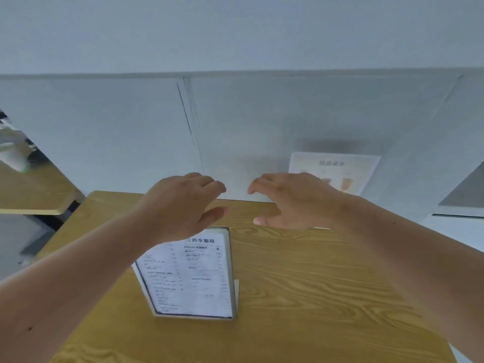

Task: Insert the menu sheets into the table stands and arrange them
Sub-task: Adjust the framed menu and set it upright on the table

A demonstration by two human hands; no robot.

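Observation:
A clear table stand (pixel 234 297) holding a white menu sheet (pixel 191 279) with black print stands upright on the wooden table (pixel 314 297), near the middle. My left hand (pixel 180 203) hovers just above and behind its top edge, fingers apart, holding nothing. My right hand (pixel 290 200) is stretched out beside it to the right, fingers spread, empty. A second stand with a colourful menu sheet (pixel 337 171) stands at the far right of the table against the partition, partly hidden by my right hand.
A pale grey partition (pixel 131 132) runs along the table's far edge. Another wooden table (pixel 31 195) lies to the left with blurred objects on it. The table's left edge drops off to the floor.

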